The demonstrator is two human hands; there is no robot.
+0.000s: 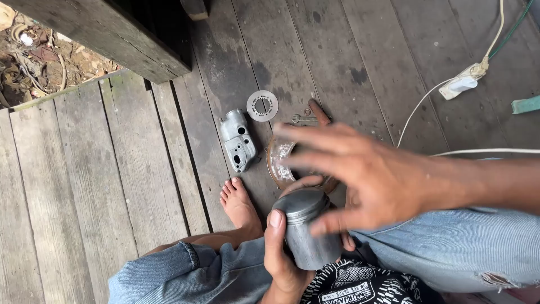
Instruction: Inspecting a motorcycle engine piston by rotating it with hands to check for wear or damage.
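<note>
My left hand (281, 253) grips a dull grey metal cylinder, a piston (306, 228), upright above my lap. My right hand (360, 180) hovers just over it with fingers spread and holds nothing; its lower fingers touch the piston's top rim. Under the right hand, partly hidden, lies a round rusty bowl-shaped metal part (279, 160) on the wooden floor.
On the plank floor (112, 186) lie a grey cast metal cover (237, 141), a thin metal disc with a toothed hole (262, 106), a small wrench (304, 119) and a wooden-handled tool (319, 112). White cable (416, 107) runs at right. My bare foot (239, 204) rests below the cover. A dark beam (124, 39) stands at top left.
</note>
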